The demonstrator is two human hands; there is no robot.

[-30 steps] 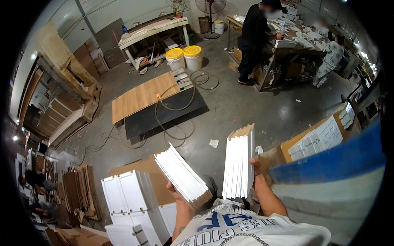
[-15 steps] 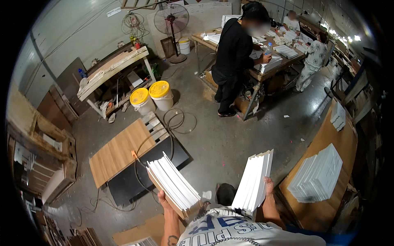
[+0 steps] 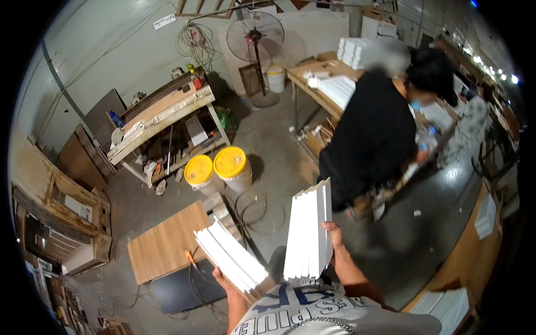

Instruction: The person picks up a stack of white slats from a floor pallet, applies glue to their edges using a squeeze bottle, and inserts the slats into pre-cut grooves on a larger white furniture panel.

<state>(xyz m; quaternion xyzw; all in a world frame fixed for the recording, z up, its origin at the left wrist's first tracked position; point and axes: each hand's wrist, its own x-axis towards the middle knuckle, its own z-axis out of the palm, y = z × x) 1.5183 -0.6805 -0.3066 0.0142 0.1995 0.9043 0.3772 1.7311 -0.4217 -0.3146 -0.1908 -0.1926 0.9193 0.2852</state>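
Observation:
My left hand [image 3: 224,282] is closed on the outer side of a stack of narrow white boards [image 3: 231,254], which tilts to the left and shows a brown face. Gripping the outer side of another stack of white boards [image 3: 304,237], my right hand [image 3: 334,237] keeps it more upright, just right of the first. Both stacks are held in front of my shirt, apart from each other. The fingers behind each stack are partly hidden.
Close ahead on the right, a person in black [image 3: 371,139] stands at a long worktable [image 3: 318,99]. More white boards [image 3: 446,306] lie on a brown surface at lower right. Lidded buckets [image 3: 230,162], a wood-look panel [image 3: 167,240] and looped hose [image 3: 251,209] occupy the floor.
The view has swung and moved forward, so the person in black looks larger and nearer. Both board stacks remain in my hands; the right one sits further left and higher in view.

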